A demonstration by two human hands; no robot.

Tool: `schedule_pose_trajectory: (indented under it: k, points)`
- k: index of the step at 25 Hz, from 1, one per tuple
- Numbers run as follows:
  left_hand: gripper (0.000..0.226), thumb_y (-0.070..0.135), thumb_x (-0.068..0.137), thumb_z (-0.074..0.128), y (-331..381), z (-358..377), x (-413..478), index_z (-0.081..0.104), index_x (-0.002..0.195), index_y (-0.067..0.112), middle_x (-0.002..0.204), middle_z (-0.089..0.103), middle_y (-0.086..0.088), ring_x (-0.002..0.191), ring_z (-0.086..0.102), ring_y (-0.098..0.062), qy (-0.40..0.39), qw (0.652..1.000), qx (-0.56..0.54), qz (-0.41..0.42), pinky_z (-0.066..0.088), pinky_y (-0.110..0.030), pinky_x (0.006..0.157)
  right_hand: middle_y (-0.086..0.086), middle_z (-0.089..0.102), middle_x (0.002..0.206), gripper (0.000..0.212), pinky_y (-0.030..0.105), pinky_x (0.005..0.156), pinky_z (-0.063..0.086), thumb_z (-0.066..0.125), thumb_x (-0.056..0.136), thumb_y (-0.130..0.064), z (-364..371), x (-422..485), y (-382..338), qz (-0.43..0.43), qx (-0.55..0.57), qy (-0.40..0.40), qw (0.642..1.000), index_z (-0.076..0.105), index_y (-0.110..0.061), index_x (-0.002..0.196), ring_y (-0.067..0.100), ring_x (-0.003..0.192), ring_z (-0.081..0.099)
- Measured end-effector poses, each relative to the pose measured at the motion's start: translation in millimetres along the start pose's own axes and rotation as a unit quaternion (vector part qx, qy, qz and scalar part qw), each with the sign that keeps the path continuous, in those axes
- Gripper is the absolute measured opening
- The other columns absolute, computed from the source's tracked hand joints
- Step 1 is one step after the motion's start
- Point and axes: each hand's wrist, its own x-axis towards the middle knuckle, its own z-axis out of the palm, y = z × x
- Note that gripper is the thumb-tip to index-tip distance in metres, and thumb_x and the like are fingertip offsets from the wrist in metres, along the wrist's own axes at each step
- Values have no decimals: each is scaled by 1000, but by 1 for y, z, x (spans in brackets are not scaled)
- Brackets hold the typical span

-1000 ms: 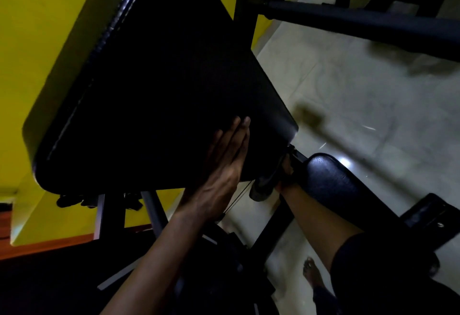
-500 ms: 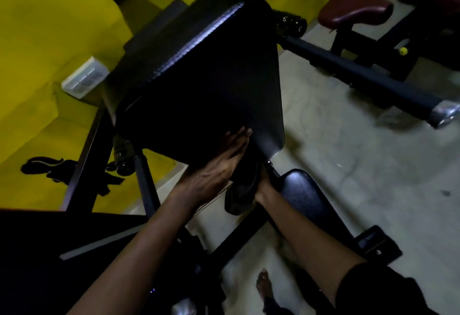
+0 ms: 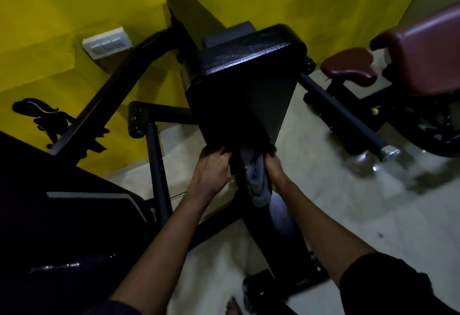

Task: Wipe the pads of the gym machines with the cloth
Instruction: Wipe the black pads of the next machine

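Mid-frame, our left grip (image 3: 211, 168) is curling round the bottom edge of the black pad (image 3: 244, 95), and our right grip (image 3: 273, 170) is squeezing the grey cloth (image 3: 257, 181).

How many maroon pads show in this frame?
2. A small maroon seat sits right of the black pad; a larger maroon pad stands above it at the frame's right edge, partly cut off. Others may be hidden.
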Motion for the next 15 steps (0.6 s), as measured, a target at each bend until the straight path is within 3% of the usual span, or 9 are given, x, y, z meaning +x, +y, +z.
schedule_pose_trajectory:
  k: [3, 6, 8, 11, 13, 15]
  points:
    - [33, 14, 78, 42, 13, 0, -4, 67, 98, 9, 90, 67, -15, 80, 62, -37, -15, 991, -49, -124, 48, -39, 72, 22, 66, 111, 37, 49, 92, 50, 47, 104, -32, -26, -15, -11, -94, -82, 17, 992, 59, -1, 119, 39, 109, 63]
    - [33, 7, 83, 48, 21, 13, -21, 61, 113, 7, 105, 65, -17, 92, 62, -38, -1, 968, -123, -219, 48, -41, 77, 8, 62, 105, 27, 36, 80, 47, 51, 100, -33, -51, -20, -12, -179, -272, -25, 945, 56, -12, 117, 28, 96, 60]
    - [40, 6, 84, 47, 27, 27, -33, 57, 123, 4, 118, 62, -18, 103, 61, -40, 8, 950, -167, -263, 49, -44, 86, 11, 59, 112, 30, 36, 77, 45, 54, 95, -37, -55, -19, -4, -262, -415, -54, 870, 52, -17, 118, 32, 97, 58]
    - [45, 2, 86, 50, 53, 68, -54, 53, 131, -3, 130, 57, -23, 118, 55, -40, 12, 914, -216, -344, 43, -43, 99, 13, 52, 128, 49, 43, 85, 49, 61, 90, -38, -54, -8, 10, -409, -580, -91, 699, 47, -24, 135, 36, 109, 53]
    - [50, 3, 89, 50, 71, 106, -63, 47, 139, -1, 140, 51, -21, 129, 48, -37, 0, 889, -233, -393, 37, -39, 106, 10, 52, 133, 62, 43, 83, 50, 67, 87, -37, -51, 3, 15, -510, -623, -92, 585, 44, -30, 144, 34, 108, 52]
    - [59, 12, 93, 51, 91, 145, -70, 34, 149, 4, 152, 38, -18, 140, 36, -33, -35, 873, -244, -420, 28, -39, 114, 8, 51, 137, 70, 43, 81, 48, 70, 82, -31, -48, 9, 14, -582, -619, -95, 518, 43, -32, 147, 34, 107, 50]
